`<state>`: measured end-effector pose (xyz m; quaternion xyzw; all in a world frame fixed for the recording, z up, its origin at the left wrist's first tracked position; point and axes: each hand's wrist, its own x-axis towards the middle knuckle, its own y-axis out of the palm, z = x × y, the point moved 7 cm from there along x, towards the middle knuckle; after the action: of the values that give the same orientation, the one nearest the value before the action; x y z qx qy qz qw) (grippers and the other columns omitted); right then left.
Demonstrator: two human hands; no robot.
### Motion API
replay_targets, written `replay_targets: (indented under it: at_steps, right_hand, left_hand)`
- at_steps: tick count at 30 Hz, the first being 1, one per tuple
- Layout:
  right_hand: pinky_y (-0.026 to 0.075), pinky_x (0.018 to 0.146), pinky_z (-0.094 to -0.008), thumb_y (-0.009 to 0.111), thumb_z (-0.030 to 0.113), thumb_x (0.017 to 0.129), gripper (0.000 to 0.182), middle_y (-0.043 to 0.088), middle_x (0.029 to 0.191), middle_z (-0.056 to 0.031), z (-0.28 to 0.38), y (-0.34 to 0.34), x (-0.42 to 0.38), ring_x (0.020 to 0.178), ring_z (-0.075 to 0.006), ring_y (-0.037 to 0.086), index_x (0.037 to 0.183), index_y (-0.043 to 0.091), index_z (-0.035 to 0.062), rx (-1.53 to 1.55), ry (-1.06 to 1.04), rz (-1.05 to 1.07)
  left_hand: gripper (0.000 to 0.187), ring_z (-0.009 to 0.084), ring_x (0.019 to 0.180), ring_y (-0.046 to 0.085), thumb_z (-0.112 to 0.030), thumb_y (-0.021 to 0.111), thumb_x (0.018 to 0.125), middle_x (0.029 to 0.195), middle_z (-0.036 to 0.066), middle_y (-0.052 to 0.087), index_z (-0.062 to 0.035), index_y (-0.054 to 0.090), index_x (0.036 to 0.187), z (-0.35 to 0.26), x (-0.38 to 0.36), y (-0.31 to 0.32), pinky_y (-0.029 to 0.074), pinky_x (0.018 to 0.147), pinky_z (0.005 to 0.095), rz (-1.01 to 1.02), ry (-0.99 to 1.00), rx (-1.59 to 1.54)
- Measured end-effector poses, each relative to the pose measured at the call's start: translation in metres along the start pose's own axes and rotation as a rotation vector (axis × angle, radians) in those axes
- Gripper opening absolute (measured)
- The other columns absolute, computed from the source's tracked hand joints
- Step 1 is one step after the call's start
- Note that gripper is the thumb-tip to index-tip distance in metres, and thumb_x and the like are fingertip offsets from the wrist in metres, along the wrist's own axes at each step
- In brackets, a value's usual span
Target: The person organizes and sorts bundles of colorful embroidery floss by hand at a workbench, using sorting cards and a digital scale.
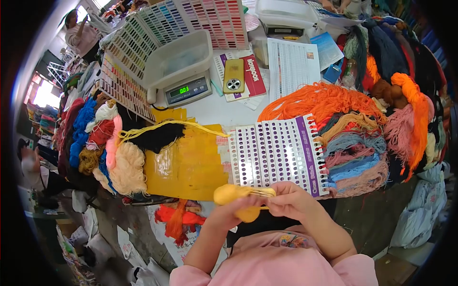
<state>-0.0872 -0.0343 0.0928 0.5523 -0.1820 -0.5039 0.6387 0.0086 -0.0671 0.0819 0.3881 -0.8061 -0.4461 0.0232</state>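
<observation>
A bundle of yellow embroidery thread [231, 192] is held in front of my chest, over the table's near edge. My left hand [231, 212] is closed around the bundle, and part of it bulges out below the fingers. With fingertips pinched together, my right hand [288, 200] grips strands drawn out to the right of the bundle. Just beyond my hands lies a white punched thread-organizer card [267, 152] with rows of holes and a purple strip. Yellow strands [200, 126] run from the card's left edge toward the skeins on the left.
Yellow tape [186, 167] covers the table's front left. Behind are a digital scale [186, 90] bearing a plastic tub [179, 57], a phone [234, 76] on a notebook [252, 78], and color charts [167, 24]. Orange skeins [315, 102] and other threads crowd the right. People stand nearby.
</observation>
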Motion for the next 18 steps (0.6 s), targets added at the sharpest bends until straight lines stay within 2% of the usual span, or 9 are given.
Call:
replay_targets:
  at_steps: [2, 3, 6, 7, 8, 12, 14, 16, 18]
  right_hand:
    - [0.03, 0.044, -0.0207, 0.052, 0.003, 0.077, 0.009, 0.053, 0.065, -0.0085, -0.005, -0.001, -0.005, 0.048, -0.0095, 0.04, 0.083, 0.052, -0.002, 0.096, 0.131, 0.119]
    - [0.029, 0.043, -0.0205, 0.053, 0.003, 0.076, 0.007, 0.051, 0.061, -0.0063, -0.004, 0.001, -0.005, 0.046, -0.0074, 0.038, 0.081, 0.052, -0.0021, 0.067, 0.164, 0.1]
    - [0.033, 0.044, -0.0207, 0.054, 0.003, 0.077, 0.007, 0.052, 0.061, -0.0038, 0.014, 0.004, -0.009, 0.048, -0.0066, 0.042, 0.08, 0.053, -0.0025, -0.686, 0.245, -0.088]
    - [0.035, 0.045, -0.0208, 0.055, 0.01, 0.077, 0.012, 0.05, 0.061, -0.0002, 0.034, 0.01, -0.009, 0.051, -0.0057, 0.044, 0.078, 0.054, -0.002, -1.274, 0.045, -0.136]
    - [0.036, 0.045, -0.0211, 0.056, 0.01, 0.077, 0.012, 0.05, 0.061, -0.0011, 0.035, 0.021, -0.01, 0.052, -0.0062, 0.045, 0.078, 0.054, -0.0019, -1.285, -0.001, -0.073]
    - [0.038, 0.042, -0.0214, 0.055, 0.005, 0.076, 0.006, 0.053, 0.066, -0.0077, 0.065, 0.054, -0.021, 0.048, -0.0095, 0.049, 0.076, 0.054, -0.0014, -0.85, -0.372, 0.084]
    - [0.038, 0.041, -0.0207, 0.051, 0.006, 0.079, 0.007, 0.052, 0.065, -0.0082, 0.097, 0.045, -0.036, 0.047, -0.0111, 0.05, 0.075, 0.049, 0.0008, -0.33, -0.47, 0.056]
    - [0.034, 0.039, -0.0187, 0.046, 0.014, 0.083, 0.015, 0.044, 0.057, -0.0028, 0.135, 0.014, -0.062, 0.043, -0.0094, 0.043, 0.072, 0.039, 0.0059, -0.139, -0.685, -0.036]
    - [0.034, 0.047, -0.0206, 0.044, 0.01, 0.082, 0.022, 0.026, 0.052, 0.0012, 0.191, -0.035, -0.101, 0.045, -0.0084, 0.031, 0.063, 0.034, 0.0077, -0.223, -0.83, -0.277]
  left_hand:
    - [0.019, 0.0109, 0.069, 0.052, -0.017, 0.048, 0.083, 0.075, 0.006, 0.054, -0.002, 0.052, 0.094, -0.022, -0.001, 0.019, 0.043, 0.062, 0.0245, 0.384, 0.138, -0.286]
    - [0.018, 0.0078, 0.057, 0.046, -0.02, 0.049, 0.082, 0.063, 0.004, 0.049, -0.0043, 0.051, 0.076, -0.019, 0.0, 0.014, 0.039, 0.052, 0.022, 0.117, -0.133, -0.033]
    - [0.024, 0.0086, 0.05, 0.044, -0.025, 0.053, 0.08, 0.057, 0.003, 0.047, -0.0037, 0.052, 0.07, -0.024, 0.008, 0.013, 0.037, 0.046, 0.0223, 0.072, -0.252, 0.556]
    - [0.024, 0.0098, 0.045, 0.044, -0.024, 0.052, 0.08, 0.055, 0.003, 0.048, -0.0014, 0.053, 0.071, -0.023, 0.006, 0.003, 0.036, 0.041, 0.0226, 0.1, -0.317, 0.541]
    - [0.024, 0.01, 0.046, 0.045, -0.022, 0.049, 0.081, 0.055, 0.003, 0.048, -0.0008, 0.053, 0.07, -0.034, 0.002, -0.004, 0.036, 0.041, 0.0224, -0.007, -0.301, 0.5]
    - [0.025, 0.0106, 0.045, 0.047, -0.013, 0.035, 0.085, 0.055, 0.001, 0.048, -0.0033, 0.047, 0.065, -0.078, -0.026, -0.091, 0.038, 0.041, 0.0207, -0.3, 0.04, 0.029]
    - [0.022, 0.0103, 0.044, 0.044, -0.013, 0.031, 0.085, 0.055, 0.0, 0.044, -0.005, 0.046, 0.071, -0.094, -0.044, -0.145, 0.041, 0.044, 0.0202, 0.059, 0.178, -0.965]
    - [0.017, 0.0082, 0.043, 0.042, -0.013, 0.029, 0.085, 0.056, -0.001, 0.041, -0.007, 0.043, 0.077, -0.095, -0.103, -0.268, 0.041, 0.046, 0.0205, 0.068, 0.393, -0.939]
    - [0.016, 0.0054, 0.042, 0.04, -0.013, 0.03, 0.086, 0.055, -0.003, 0.04, -0.0044, 0.043, 0.084, -0.08, -0.204, -0.421, 0.037, 0.043, 0.019, -0.962, 0.432, -0.656]
